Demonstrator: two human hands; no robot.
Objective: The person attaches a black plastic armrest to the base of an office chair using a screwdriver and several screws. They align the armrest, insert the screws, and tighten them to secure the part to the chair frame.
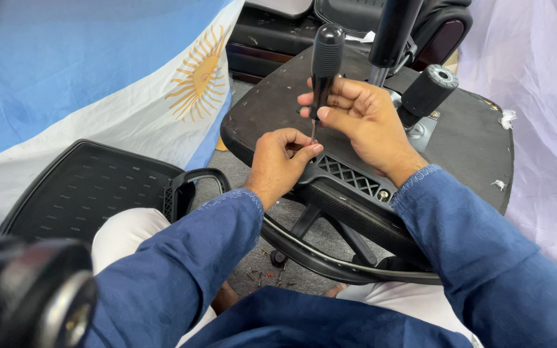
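Hands at work on an upturned office chair seat, seen from above. The right hand has its fingers closed round the black handle of a screwdriver, held upright, tip down at the black plastic bracket on the seat's underside. The left hand pinches fingers together at the tip, steadying it. Keeping the shaft straight over the screw would likely prevent slipping. A mesh chair back lies at the left.
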